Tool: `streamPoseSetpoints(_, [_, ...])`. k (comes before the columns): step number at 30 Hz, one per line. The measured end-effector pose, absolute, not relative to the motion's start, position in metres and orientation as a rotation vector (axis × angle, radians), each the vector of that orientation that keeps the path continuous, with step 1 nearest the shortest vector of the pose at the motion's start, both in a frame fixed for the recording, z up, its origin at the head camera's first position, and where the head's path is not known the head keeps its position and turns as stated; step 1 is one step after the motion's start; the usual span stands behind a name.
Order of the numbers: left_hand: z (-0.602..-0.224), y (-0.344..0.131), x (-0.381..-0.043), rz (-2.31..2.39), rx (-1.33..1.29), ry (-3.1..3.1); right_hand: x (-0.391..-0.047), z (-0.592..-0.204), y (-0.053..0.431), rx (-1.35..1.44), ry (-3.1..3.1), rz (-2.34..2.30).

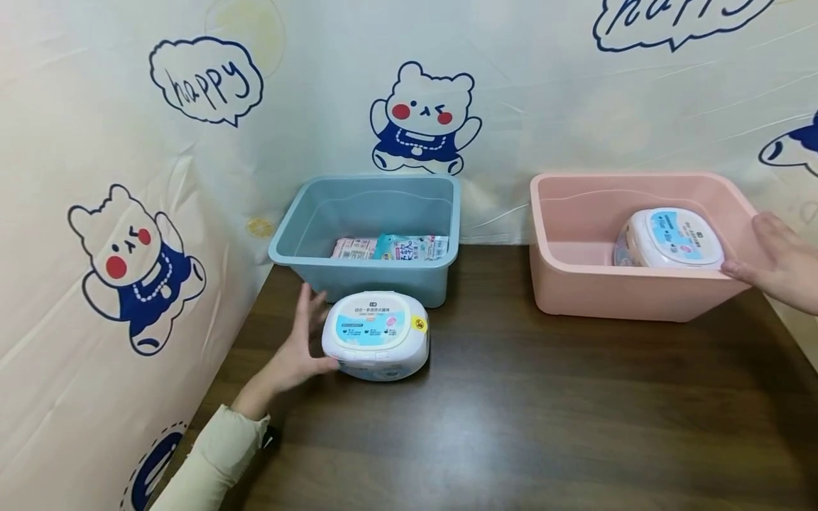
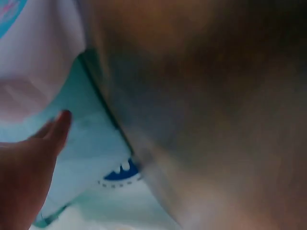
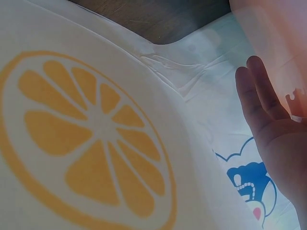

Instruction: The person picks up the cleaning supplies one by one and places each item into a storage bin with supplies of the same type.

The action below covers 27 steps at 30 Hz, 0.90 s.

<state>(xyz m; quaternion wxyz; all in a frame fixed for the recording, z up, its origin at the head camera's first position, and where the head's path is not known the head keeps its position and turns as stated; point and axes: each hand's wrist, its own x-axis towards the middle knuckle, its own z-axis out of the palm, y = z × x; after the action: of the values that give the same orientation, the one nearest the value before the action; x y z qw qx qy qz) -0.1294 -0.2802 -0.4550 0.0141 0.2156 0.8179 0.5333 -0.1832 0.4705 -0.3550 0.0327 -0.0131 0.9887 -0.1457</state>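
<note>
A white oval lidded tub (image 1: 377, 333) with a blue label stands on the table before the blue bin. Beside its left end is my left hand (image 1: 300, 351), thumb at the front edge and fingers spread towards the back. In the left wrist view a finger of the left hand (image 2: 33, 167) points up near the white tub (image 2: 45, 62). My right hand (image 1: 782, 259) rests at the right side of the pink bin (image 1: 607, 294), thumb near the front corner. Its fingers are straight in the right wrist view. A similar tub (image 1: 684, 234) sits inside the pink bin.
The blue bin (image 1: 364, 273) holds a pink packet (image 1: 354, 248) and a turquoise-and-white packet (image 1: 412, 248). Both bins stand at the back of the dark wooden table (image 1: 511, 404), against a cloth (image 1: 498, 135) printed with bears. The cloth also runs along the left side.
</note>
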Motion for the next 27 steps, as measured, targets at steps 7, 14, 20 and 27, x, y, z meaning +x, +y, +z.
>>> streamPoseSetpoints(7, [-0.456, -0.257, -0.124, 1.300, 0.577, 2.670, -0.184, -0.361, 0.476, -0.128, 3.088, -0.471])
streamPoseSetpoints(14, [-0.455, -0.237, -0.117, 1.341, 0.701, 2.792, -0.186, -0.359, 0.475, -0.100, 3.066, -0.459])
streamPoseSetpoints(20, [-0.449, -0.216, -0.107, 1.453, 0.727, 2.845, -0.184, -0.358, 0.475, -0.079, 3.034, -0.472])
streamPoseSetpoints(27, [-0.437, -0.187, -0.096, 1.566, 0.686, 2.890, -0.187, -0.356, 0.477, -0.095, 3.020, -0.500])
